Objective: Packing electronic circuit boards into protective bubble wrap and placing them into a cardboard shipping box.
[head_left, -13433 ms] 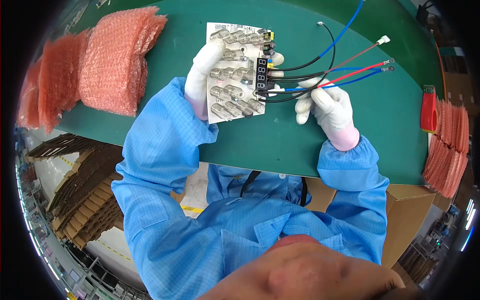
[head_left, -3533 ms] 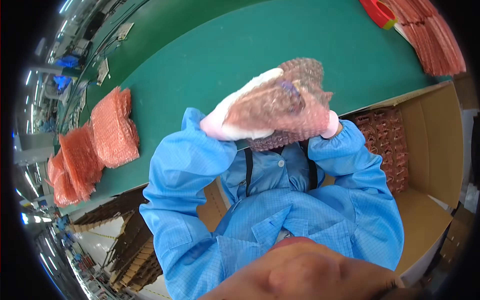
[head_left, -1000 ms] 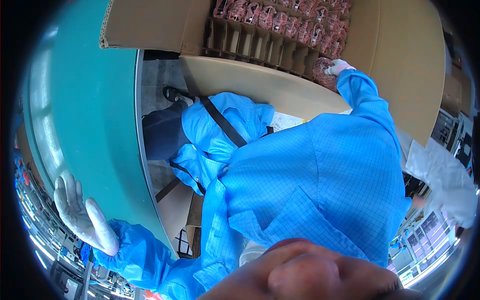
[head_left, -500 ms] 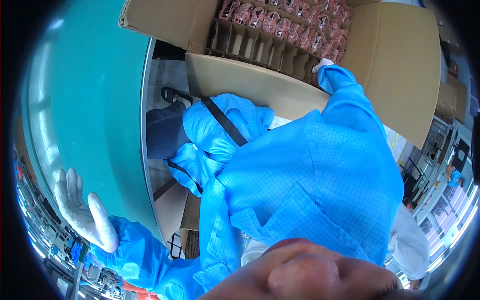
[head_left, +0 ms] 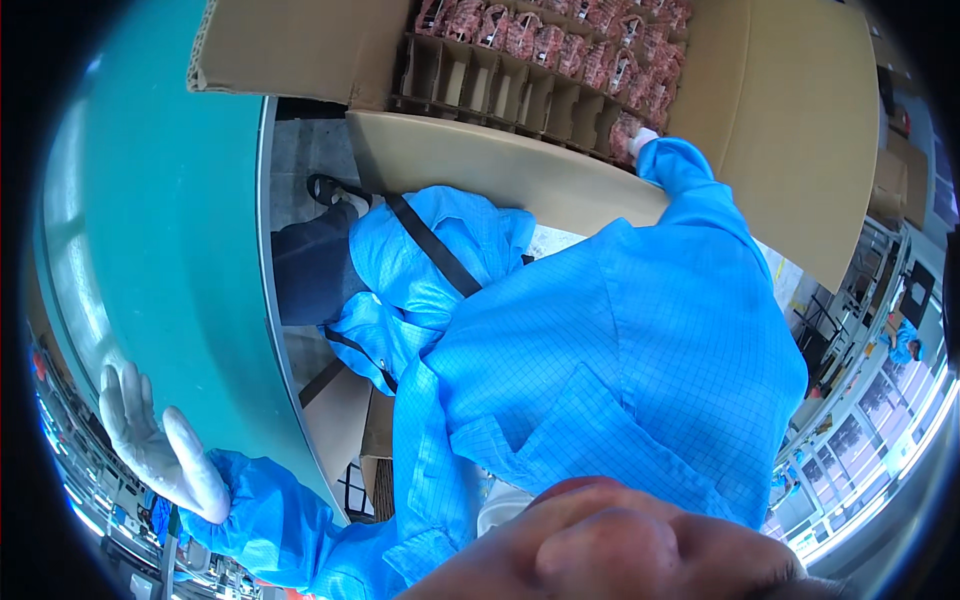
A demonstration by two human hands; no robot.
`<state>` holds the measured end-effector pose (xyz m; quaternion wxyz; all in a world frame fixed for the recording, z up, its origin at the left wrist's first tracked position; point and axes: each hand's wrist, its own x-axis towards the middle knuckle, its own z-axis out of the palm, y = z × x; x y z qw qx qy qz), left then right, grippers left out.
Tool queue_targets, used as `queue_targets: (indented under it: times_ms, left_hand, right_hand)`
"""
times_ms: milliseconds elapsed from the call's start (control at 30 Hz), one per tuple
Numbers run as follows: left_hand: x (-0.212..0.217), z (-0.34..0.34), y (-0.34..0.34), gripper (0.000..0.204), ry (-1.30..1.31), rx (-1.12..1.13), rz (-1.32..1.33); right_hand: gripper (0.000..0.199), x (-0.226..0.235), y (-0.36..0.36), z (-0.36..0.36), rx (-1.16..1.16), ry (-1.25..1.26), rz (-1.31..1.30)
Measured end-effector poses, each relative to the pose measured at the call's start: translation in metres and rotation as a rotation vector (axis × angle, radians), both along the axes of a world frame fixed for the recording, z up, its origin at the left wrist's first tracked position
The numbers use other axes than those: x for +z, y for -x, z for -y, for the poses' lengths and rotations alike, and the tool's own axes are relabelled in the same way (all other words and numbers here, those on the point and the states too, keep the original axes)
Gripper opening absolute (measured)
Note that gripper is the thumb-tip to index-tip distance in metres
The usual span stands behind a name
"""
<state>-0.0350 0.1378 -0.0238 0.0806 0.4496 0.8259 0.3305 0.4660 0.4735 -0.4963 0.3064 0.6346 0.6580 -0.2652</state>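
Note:
My right hand [head_left: 643, 143], in a white glove, reaches into the near right corner of a large open cardboard box [head_left: 500, 135]. Its fingers close against a pink bubble-wrapped pack [head_left: 622, 136], which sits in the row of divider cells nearest me; the fingertips are partly hidden. Several similar pink-wrapped packs [head_left: 548, 45] stand upright in the rows behind. Cardboard dividers [head_left: 508, 88] form a line of unfilled cells left of my right hand. My left hand [head_left: 165, 450], also white-gloved, is held palm up with fingers and thumb apart, holding nothing, over the edge of the green tabletop.
A long green table [head_left: 180, 250] with a metal edge runs along the left. Box flaps [head_left: 800, 130] stand folded outward on the right and left. Below the table edge, a smaller cardboard box [head_left: 378, 440] is by my body. Shelving and windows show at the right rim.
The view has shifted slightly, so the box and table appear farther left. More of the pink-wrapped pack now shows beside my right hand. My left hand stays open.

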Motion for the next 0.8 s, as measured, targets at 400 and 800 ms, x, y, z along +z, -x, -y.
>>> queue_targets:
  times_ms: [400,800]
  left_hand:
    - [-0.020,-0.009,0.003,0.054,0.069,-0.053,-0.041]
    - [-0.013,-0.028,0.007,0.056,-0.002,-0.098,-0.018]
  right_hand:
    - [0.033,0.027,-0.008,0.006,0.058,0.078,0.005]
    - [0.021,0.125,-0.053,-0.046,-0.184,-0.057,0.158]
